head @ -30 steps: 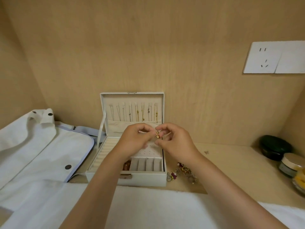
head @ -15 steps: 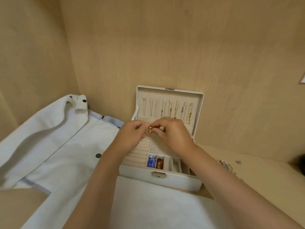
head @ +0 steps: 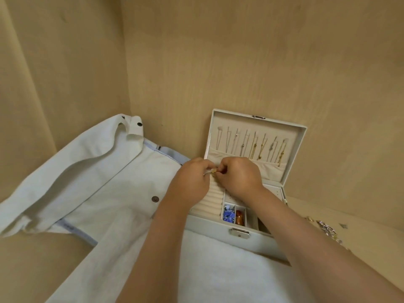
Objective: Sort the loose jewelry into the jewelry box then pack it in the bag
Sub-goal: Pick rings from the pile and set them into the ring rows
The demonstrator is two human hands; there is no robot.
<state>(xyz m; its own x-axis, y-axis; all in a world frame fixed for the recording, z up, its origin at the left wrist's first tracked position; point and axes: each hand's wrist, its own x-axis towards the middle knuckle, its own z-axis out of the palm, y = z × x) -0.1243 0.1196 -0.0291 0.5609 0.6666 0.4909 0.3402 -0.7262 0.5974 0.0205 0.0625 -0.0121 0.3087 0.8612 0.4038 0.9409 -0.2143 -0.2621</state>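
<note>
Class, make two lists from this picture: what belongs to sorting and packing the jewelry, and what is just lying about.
Belongs to the job:
open jewelry box
white bag
small gold piece, pinched between left hand and right hand
loose jewelry pile at right

Just lying about:
white cloth in front of the box
dark speck on the wooden shelf

This looks like a home, in a built-in wooden niche such as a wardrobe shelf or dressing nook. 2 pale wood-grain panels, a back panel (head: pixel 240 62) and a left side panel (head: pixel 54 73), meet in a corner above a matching shelf surface (head: pixel 32 270). On it sit personal belongings: an open jewelry box (head: pixel 209 226) with necklaces (head: pixel 255 147) hung in its lid, a white fabric bag (head: pixel 98 171) and loose jewelry (head: pixel 328 228).
</note>
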